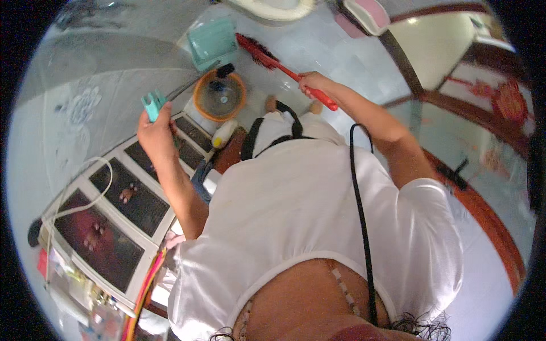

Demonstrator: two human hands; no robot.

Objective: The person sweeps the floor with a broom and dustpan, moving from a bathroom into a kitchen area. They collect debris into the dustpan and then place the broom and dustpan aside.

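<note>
My right hand is closed around the red plastic handle of a hand broom with dark bristles. Its bristle end points up and left, close to the right edge of a teal dustpan at the wall. On the left, my raised left hand grips a teal plastic piece with prongs. The piece matches the dustpan in colour; I cannot tell whether the two are joined. Between both hands sits a round basin with an orange rim, a dark object lying over its far edge.
A white bottle with a yellow cap is near my legs. Along the left wall runs a white-framed unit with dark panels, a white cord across it. A toilet and a pink-and-white container stand ahead.
</note>
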